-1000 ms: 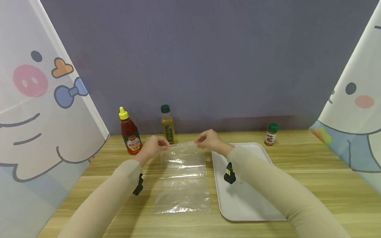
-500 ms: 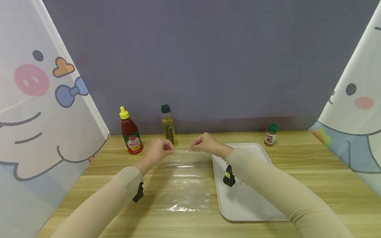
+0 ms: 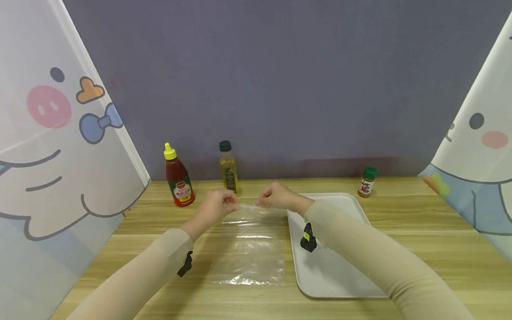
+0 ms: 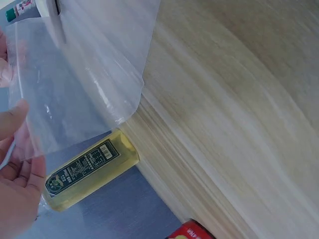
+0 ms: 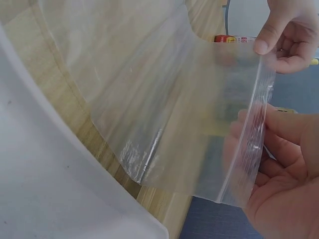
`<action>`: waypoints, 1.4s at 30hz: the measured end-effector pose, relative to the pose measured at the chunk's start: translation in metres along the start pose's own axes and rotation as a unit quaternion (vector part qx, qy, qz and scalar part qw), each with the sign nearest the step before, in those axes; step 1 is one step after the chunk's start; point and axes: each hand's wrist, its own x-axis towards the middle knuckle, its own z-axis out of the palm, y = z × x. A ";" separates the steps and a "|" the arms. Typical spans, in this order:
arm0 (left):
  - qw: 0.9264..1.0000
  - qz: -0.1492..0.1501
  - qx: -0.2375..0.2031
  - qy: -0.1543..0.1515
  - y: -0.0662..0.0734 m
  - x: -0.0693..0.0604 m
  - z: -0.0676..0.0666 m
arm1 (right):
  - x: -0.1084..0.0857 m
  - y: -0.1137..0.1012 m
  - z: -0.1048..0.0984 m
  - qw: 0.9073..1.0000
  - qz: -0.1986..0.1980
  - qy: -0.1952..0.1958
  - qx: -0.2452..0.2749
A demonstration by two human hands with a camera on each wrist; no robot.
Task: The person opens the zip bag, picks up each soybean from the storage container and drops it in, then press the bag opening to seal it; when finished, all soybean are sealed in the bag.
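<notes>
The left hand (image 3: 215,207) and right hand (image 3: 278,197), fingers curled, pinch the top edge of a clear, rectangular plastic bag (image 3: 250,259).

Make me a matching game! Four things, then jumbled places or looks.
1. Clear plastic zip bag
2. Red plastic sauce bottle
3. White rectangular tray
4. Small green-lidded jar

A. Partly hidden by the beige right sleeve
B. Wears a yellow cap
C. Near the tray's far right corner
D. Pinched by left hand and right hand

1D, 2B, 3A, 4C
</notes>
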 end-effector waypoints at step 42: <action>0.977 0.147 0.134 0.074 0.029 -0.001 0.033 | 0.001 0.010 0.000 0.997 -0.017 -0.072 -0.017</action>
